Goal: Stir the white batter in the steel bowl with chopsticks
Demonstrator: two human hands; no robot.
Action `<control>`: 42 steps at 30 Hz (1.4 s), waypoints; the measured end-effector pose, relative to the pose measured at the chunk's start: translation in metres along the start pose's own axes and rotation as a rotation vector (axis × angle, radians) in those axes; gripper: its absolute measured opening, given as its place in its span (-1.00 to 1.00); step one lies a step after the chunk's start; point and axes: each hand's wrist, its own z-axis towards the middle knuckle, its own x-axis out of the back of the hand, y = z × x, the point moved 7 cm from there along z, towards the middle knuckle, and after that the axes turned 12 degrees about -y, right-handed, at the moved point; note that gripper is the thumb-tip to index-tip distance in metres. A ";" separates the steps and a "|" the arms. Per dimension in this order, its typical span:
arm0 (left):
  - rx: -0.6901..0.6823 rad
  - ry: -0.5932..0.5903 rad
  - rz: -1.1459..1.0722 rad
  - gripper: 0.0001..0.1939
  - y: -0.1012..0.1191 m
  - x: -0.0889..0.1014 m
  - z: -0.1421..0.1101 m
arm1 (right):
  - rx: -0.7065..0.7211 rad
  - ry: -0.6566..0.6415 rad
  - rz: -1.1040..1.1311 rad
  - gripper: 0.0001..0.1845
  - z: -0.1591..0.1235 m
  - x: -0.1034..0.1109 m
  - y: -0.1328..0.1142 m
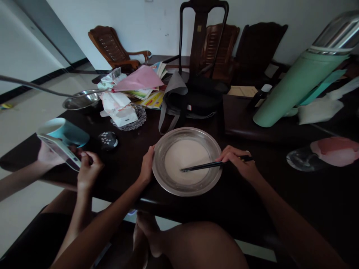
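Note:
A round metal bowl (159,164) stands on the dark table in front of me, with a pale, milky batter (187,155) in it. My left hand (146,164) grips the bowl's left side, its fingers partly hidden by the wall. Over the right rim, my right hand (237,158) is closed around dark chopsticks (204,166). Their tips dip into the batter near the middle of the bowl.
At left, another person's hands (88,168) hold a phone (60,151) beside a blue cup (71,131). Behind the bowl lies a black bag (196,97). A green thermos (297,89) and a pink-and-clear object (333,151) stand at right. Papers (120,108) fill a glass dish.

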 end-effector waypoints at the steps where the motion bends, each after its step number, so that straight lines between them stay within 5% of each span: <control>1: -0.008 0.001 -0.004 -0.40 0.001 0.000 0.000 | -0.006 -0.024 -0.035 -0.72 0.000 -0.002 -0.001; 6: 0.004 -0.007 -0.023 -0.39 0.004 -0.003 -0.002 | 0.022 0.175 -0.045 -0.64 -0.003 0.017 -0.004; 11: 0.016 0.006 -0.001 -0.36 0.003 -0.001 -0.001 | 0.031 -0.014 -0.071 -0.70 0.001 0.003 -0.009; 16: 0.024 0.005 -0.011 -0.34 0.003 0.000 0.000 | 0.020 0.161 -0.084 -0.66 -0.002 0.018 -0.007; 22: 0.031 -0.002 0.023 -0.29 0.004 -0.001 0.001 | 0.018 0.013 -0.082 -0.72 0.000 0.007 -0.002; 27: 0.014 -0.015 0.006 -0.32 0.001 0.000 0.002 | 0.025 0.188 0.030 -0.62 -0.004 0.021 0.004; 31: 0.016 -0.026 -0.029 -0.33 0.000 -0.001 0.002 | 0.012 0.034 -0.029 -0.70 0.000 0.009 0.001; 37: 0.005 -0.017 0.004 -0.35 0.002 0.000 0.001 | 0.058 0.176 0.005 -0.61 -0.003 0.020 0.000; 42: -0.014 -0.001 -0.034 -0.36 -0.003 0.002 0.003 | 0.018 0.039 -0.088 -0.73 -0.001 0.009 0.001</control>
